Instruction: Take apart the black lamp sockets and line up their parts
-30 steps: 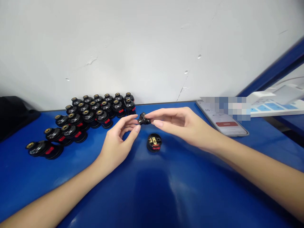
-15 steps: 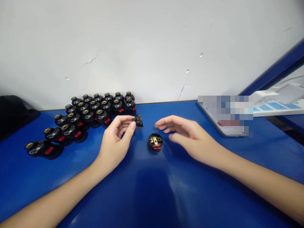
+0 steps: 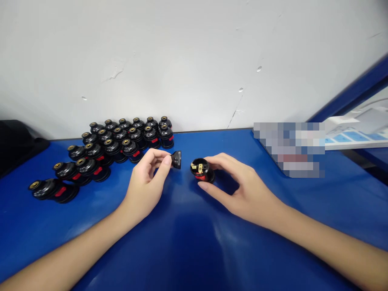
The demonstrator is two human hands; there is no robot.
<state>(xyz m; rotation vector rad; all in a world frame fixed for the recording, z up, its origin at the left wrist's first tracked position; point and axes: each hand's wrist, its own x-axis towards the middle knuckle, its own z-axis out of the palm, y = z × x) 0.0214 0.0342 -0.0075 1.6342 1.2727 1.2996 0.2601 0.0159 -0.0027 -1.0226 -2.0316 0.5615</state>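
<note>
My left hand (image 3: 151, 178) is closed, with thumb and fingertips pinching a black lamp holder cap (image 3: 176, 160) tipped on its side, its wide rim facing right. Across from it, my right hand (image 3: 239, 184) curls round a black lamp holder body (image 3: 203, 171) from the right, thumb at the front and fingers behind. Brass contacts show inside the body's open top, and a red piece sits on its side. The body leans towards the left hand. A small gap separates cap and body. The fingertips behind the body are partly hidden.
Several assembled lamp holders (image 3: 114, 150) with brass tops stand in rows at the left on the blue table (image 3: 194, 242). A blurred-out tablet-like device (image 3: 291, 161) lies at the right. A black cloth-like thing (image 3: 18, 147) is at the far left. A white wall (image 3: 188, 64) rises behind.
My right hand has come down and left onto the lamp holder body, taken hold of it and tilted it up. The left hand keeps the cap, turned slightly downward.
</note>
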